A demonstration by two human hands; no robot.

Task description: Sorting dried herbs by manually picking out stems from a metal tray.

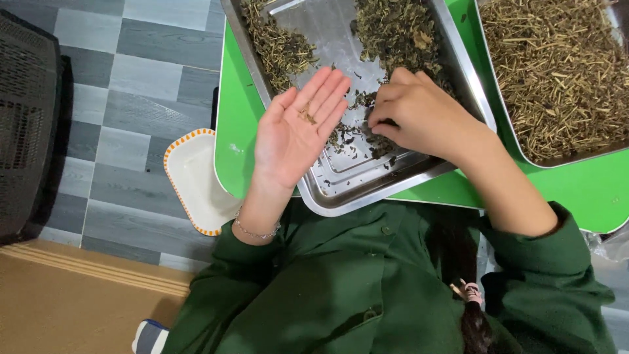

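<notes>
Two steel trays sit on a bright green bench [239,131], with grey tiled floor [131,85] at far left and a dark mesh crate [26,124] at its edge. A white dish with an orange-dotted rim [190,180] lies on the floor, tucked partly under the bench. The left hand [298,128] is spread flat, palm up, with a few brownish stem bits [306,118] on it, above the near tray [367,187], whose smooth bottom carries dark, crumbly dried leaves [400,29]. The right hand [419,115] pinches at leaf scraps, fingertips seemingly closed. The second tray [557,72] is heaped with pale, straw-like cut stems.
</notes>
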